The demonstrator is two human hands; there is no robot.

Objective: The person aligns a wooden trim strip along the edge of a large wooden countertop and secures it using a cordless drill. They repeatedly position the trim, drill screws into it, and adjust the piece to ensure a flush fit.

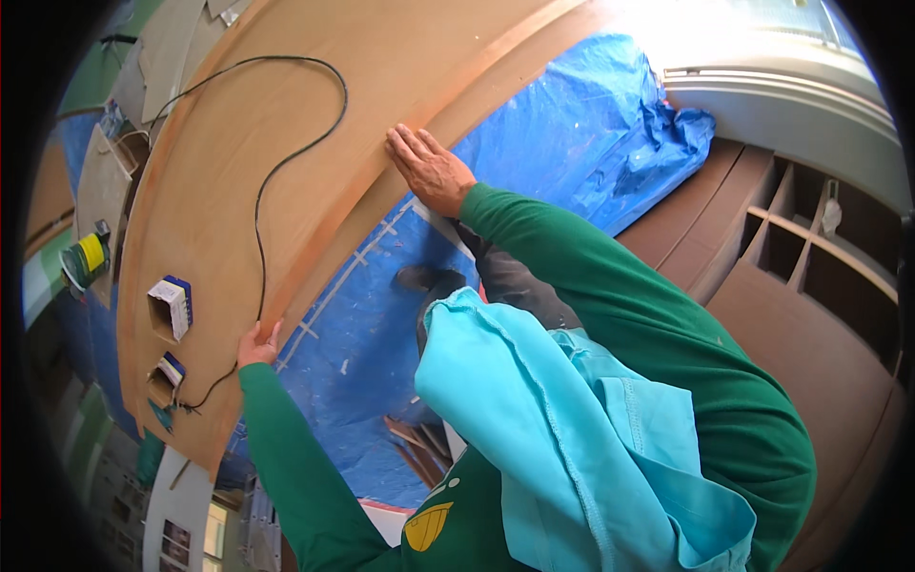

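A large tan wooden panel [214, 200] with a raised, darker edge strip stretches from the upper middle to the lower left. My right hand [434, 176] lies flat across that strip, fingers stretched out. Lower down, my left hand [257, 345] grips the near edge between thumb and fingers; part of it is hidden. A dark cable [259, 224] curves over the panel and passes close to my left fingers. Both my arms are in green sleeves, and a turquoise cloth [534, 410] hangs in front of my body.
Two small open boxes [170, 310] stand on the panel's left part, beside a teal tool [162, 416]. Blue plastic sheeting [362, 400] covers the floor. A green and yellow spool [88, 255] sits at far left. On the right is brown shelving [801, 229] with compartments.
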